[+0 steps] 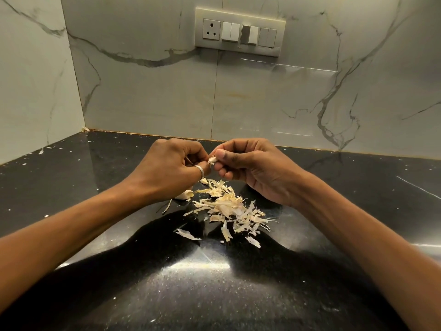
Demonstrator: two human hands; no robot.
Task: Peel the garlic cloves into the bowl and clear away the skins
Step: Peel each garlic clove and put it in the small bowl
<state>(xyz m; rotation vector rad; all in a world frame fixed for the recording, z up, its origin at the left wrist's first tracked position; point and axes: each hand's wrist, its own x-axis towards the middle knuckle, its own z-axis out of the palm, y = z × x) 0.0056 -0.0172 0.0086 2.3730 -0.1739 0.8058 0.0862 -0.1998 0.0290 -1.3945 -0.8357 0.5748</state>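
The right hand point(250, 168) pinches a garlic clove point(212, 160) between thumb and curled fingers, raised above the black counter point(214, 283). The left hand point(171, 166) curls in against the clove's other end, apparently nipping its skin, though the knuckles hide the contact. Held right over the pile of skins point(229, 206), the clove sheds its peelings onto one heap — easier to clear later. More garlic point(183, 195) lies beneath the left wrist, and no bowl is in view.
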